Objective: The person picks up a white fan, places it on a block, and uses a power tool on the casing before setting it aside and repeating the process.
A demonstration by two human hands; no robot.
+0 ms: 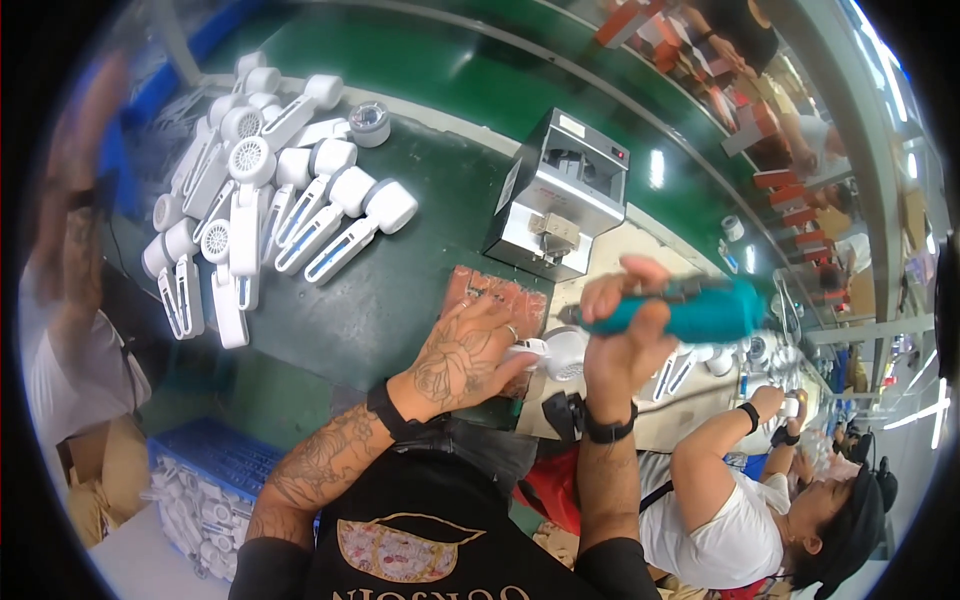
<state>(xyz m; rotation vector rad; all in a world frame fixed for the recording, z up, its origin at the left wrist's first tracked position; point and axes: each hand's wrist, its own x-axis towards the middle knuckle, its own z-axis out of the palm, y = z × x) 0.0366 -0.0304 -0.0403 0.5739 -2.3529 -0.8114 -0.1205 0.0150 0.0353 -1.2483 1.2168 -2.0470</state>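
My right hand (632,345) is wrapped round a teal electric screwdriver (705,312), held almost level, its body blurred and its tip toward the left. Just below that tip lies a white handheld fan (566,354) with a round head. My left hand (465,350) presses on its short white handle end, thumb and fingers closed about it, beside a worn reddish block (470,288) on the bench. The fingers partly cover both the block and the fan's handle.
Many white handheld fans (250,160) are piled on the green bench (400,295) at left. A metal screw feeder (560,195) stands ahead. At lower left, a blue crate (215,450) holds white parts. A co-worker (725,510) sits close at right; another person's arm (80,240) is at far left.
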